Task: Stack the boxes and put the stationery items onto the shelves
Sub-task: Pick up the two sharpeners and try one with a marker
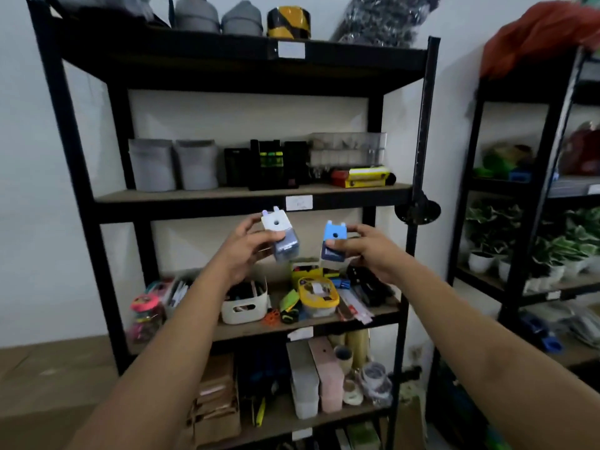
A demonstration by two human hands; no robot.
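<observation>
Both hands up by the black metal shelf unit [422,125]: left hand [246,251] fingers wrap a white-topped boxy plastic sharpener [280,233], right hand [370,251] grips a blue-topped one [333,241]. Below, a white slotted plastic basket [244,308] holds dark bits.

two sharpeners are held side by side before the shelf unit [227,203]; the left hand [246,251] grips one sharpener [280,235] at nine o'clock of the other sharpener [333,242], gripped by the right hand [373,251]; a handled bin [244,306] sits on the shelf at six o'clock

Both hands [246,248] [370,251] raised forward, fingers curled gripping.
</observation>
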